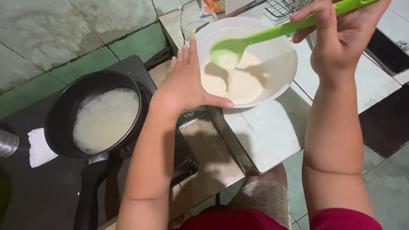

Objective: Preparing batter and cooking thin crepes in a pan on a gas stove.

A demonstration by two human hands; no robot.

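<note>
My left hand (184, 81) rests against the near left rim of a white bowl (279, 59), steadying it. The bowl holds pale batter (247, 81). My right hand (341, 34) grips the handle of a green ladle (228, 51) held over the bowl, and batter runs off its scoop in a thin stream into the bowl. To the left, a small black frying pan (59, 119) sits on a dark stove, with a layer of pale batter (106, 119) spread inside it.
The pan's black handle (87, 191) points toward me. A folded white paper (38, 147) lies left of the pan beside a ribbed metal hose (7, 142). A wire rack (283, 7) stands behind the bowl. My knee (266, 198) is below the tiled counter.
</note>
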